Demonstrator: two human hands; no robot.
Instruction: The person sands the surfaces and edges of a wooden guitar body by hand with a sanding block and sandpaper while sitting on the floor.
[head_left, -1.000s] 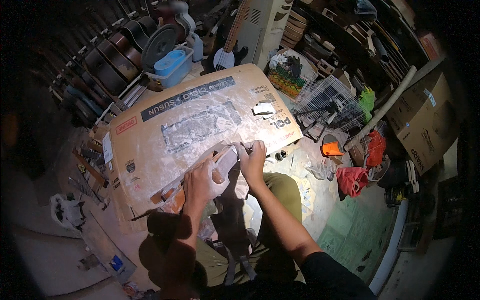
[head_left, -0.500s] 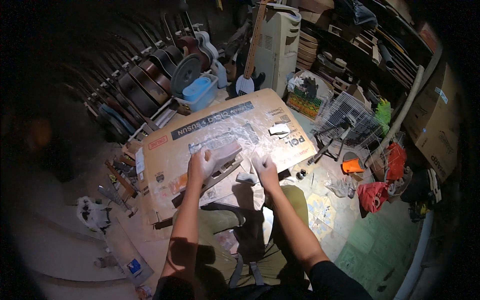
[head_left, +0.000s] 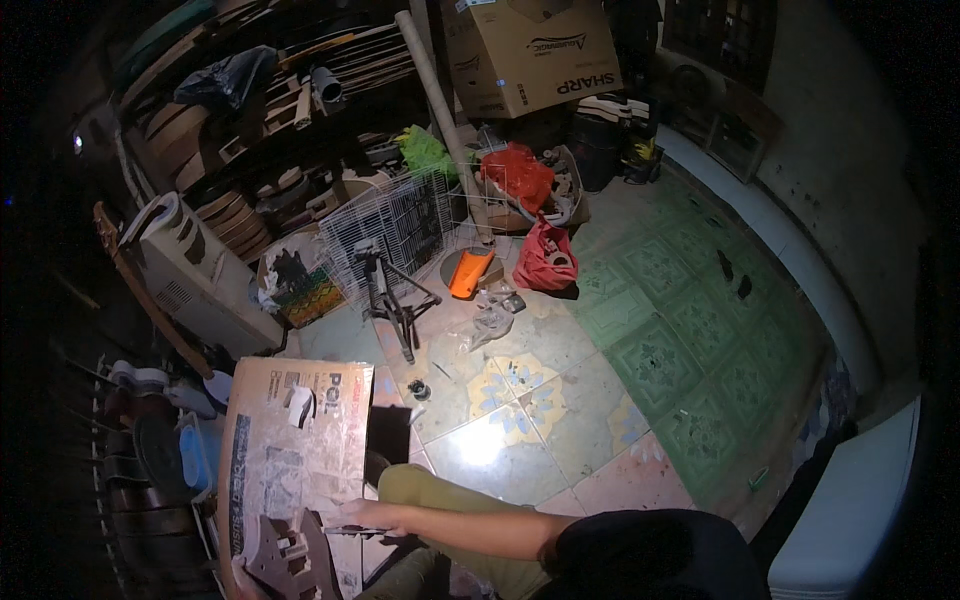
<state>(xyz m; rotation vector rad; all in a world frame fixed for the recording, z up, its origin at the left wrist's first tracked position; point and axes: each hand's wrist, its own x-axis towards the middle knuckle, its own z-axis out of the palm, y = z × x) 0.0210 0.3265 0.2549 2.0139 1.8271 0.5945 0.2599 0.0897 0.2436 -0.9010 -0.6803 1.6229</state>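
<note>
A brown wooden workpiece with slot-like cutouts (head_left: 300, 560) lies tilted on a dusty cardboard sheet (head_left: 262, 385) at the lower left. Just right of it is my right hand (head_left: 372, 516), its fingers pointing left and closed about a thin, flat, dark strip (head_left: 355, 531). What the strip is does not show clearly. At the lower edge, my left hand (head_left: 243, 578) shows only as a dim, pale shape beside the workpiece; its fingers cannot be made out. A small white piece (head_left: 300, 406) rests farther up the cardboard.
Beyond the cardboard stand a black tripod-like stand (head_left: 392, 295), a white wire rack (head_left: 385, 225) and an orange piece (head_left: 471, 273). A red bag (head_left: 546, 262) sits on the tiled floor. Guitars (head_left: 125, 480) line the left, and a pale padded seat (head_left: 850, 510) is at right.
The view has swung right, so the cardboard and workpiece now sit at the lower left. My left hand, clearly seen before on the workpiece, is now mostly out of sight.
</note>
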